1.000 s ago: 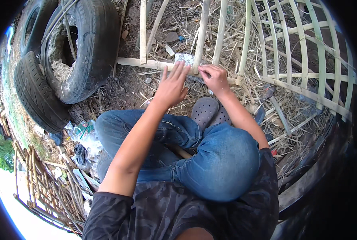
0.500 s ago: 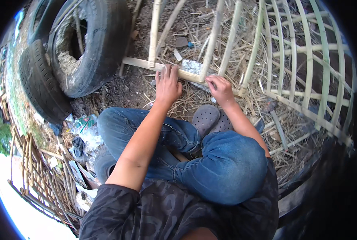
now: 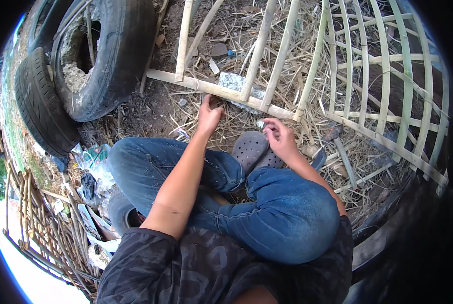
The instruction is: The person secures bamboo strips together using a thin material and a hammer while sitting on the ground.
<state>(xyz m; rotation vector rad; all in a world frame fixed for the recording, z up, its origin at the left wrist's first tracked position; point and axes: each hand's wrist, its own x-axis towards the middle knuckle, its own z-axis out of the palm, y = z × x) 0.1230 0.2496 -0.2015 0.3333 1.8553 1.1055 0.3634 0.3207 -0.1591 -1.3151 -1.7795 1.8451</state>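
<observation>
Bamboo rail (image 3: pixel 221 91) is laid across a pale block (image 3: pixel 230 79), probably so it's kept off the straw (image 3: pixel 231 121). Left hand (image 3: pixel 209 120) is curled at its near edge; grip can't be told. Right hand (image 3: pixel 283 142) is held off it, half-curled, contents unclear. Upper slat (image 3: pixel 258 50) ends are cut off.

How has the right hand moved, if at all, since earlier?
Yes: the right hand has drawn back from the bamboo rail toward the grey clogs, judged against the pale block on the ground.
</observation>
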